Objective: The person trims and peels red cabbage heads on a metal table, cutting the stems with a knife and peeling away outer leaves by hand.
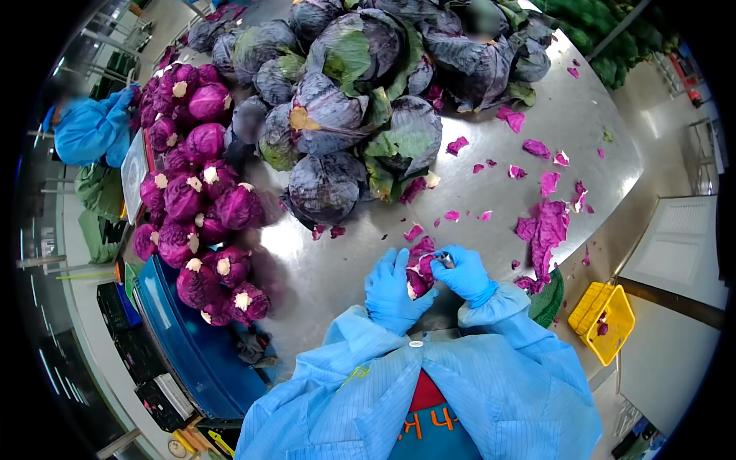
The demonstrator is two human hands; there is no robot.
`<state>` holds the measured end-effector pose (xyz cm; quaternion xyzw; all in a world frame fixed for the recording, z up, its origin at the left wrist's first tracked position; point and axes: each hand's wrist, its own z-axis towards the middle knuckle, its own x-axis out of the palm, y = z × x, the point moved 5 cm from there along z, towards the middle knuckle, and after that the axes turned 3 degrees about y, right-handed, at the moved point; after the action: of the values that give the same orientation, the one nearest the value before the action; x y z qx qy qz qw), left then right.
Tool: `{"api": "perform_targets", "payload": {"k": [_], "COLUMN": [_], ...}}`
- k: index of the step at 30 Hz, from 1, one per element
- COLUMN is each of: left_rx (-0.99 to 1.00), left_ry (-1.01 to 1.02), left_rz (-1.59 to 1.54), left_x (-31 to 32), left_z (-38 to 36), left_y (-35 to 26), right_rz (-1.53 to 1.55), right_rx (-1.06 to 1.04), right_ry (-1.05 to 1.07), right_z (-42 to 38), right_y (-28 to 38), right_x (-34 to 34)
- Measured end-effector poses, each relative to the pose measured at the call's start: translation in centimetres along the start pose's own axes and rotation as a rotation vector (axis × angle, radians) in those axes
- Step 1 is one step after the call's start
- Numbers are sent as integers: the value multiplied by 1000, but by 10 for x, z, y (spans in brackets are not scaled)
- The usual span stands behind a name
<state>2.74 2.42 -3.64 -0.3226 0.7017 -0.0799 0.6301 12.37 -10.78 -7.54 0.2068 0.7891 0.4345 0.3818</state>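
Observation:
My left hand [392, 295], in a blue glove, is wrapped round a purple cabbage [419, 270] near the front edge of the metal table. Pale cut patches show on the cabbage, and much of it is covered by my fingers. My right hand [468, 277], gloved too, is closed on a small knife [446, 261] held against the cabbage's right side. Only a short piece of its metal shows. Ahead of my hands lies a heap of untrimmed purple cabbages [326, 188] with dull outer leaves. To the left, trimmed purple cabbages [182, 198] with white cut stems are piled up.
Loose purple leaves [549, 234] and scraps litter the right side of the steel table [307, 264]. A blue bin [192, 337] stands at the left, and a yellow basket [583, 310] sits low at the right. At the far left is another person in blue [92, 130].

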Motion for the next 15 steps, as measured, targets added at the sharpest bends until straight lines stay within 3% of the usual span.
{"api": "perform_targets", "payload": {"k": [5,8,10,11,12,13,14,15], "left_rx": [16,42,35,31,39,49,62,51], "left_ry": [-59,-56,-44,-36,-36,-38,-39,-18], "left_rz": [-75,-71,-118,-137,-130,-129,-132,-115], "left_x": [1,3,3,1,0,0,1,1], "left_z": [-3,-3,-8,-11,-12,-10,-9,-9], "left_y": [5,7,15,19,20,18,14,10], "right_rz": [173,545,850,912,847,706,380,148], "right_rx": [77,284,146,252,160,223,65,28], "right_ry": [-25,-121,-363,-515,-614,-611,-696,-647], "right_z": [0,-9,0,-4,1,-1,5,7], "right_y": [-21,-30,-31,-17,-28,-27,-30,-26], "right_x": [7,7,-55,-89,-116,-134,-144,-142]}}
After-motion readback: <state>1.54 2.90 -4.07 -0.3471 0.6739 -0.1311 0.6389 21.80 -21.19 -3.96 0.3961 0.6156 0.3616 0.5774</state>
